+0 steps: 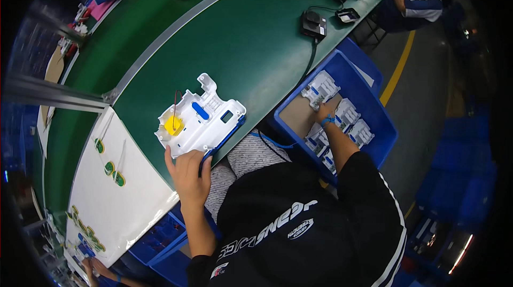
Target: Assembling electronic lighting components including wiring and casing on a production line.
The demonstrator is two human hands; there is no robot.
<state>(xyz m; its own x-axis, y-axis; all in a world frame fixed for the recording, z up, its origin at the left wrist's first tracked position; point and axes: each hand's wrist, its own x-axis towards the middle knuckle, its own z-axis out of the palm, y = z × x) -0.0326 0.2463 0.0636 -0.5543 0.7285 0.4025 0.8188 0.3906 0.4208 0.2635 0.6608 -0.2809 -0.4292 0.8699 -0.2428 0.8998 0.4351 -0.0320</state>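
Observation:
On the green bench lies a white plastic housing [214, 130] with a blue lower edge, a small rectangular window and a blue oval piece. A yellow block [173, 125] with thin red and dark wires sits inside it. My left hand [191, 176] is closed on the housing's near edge, the outermost finger stretched apart. Over at the right, my right hand [325, 113] reaches down into a blue bin [386, 121]. Its fingers close on the near end of a smaller white plastic assembly [322, 87]; the fingertips are partly hidden.
Several more white assemblies [360, 132] lie in the bin on cardboard. A black box with a cable [313, 24] stands at the bench's far right. Green-and-yellow pieces [110, 168] rest on a white surface to the left. A co-worker [419, 4] sits at the far right.

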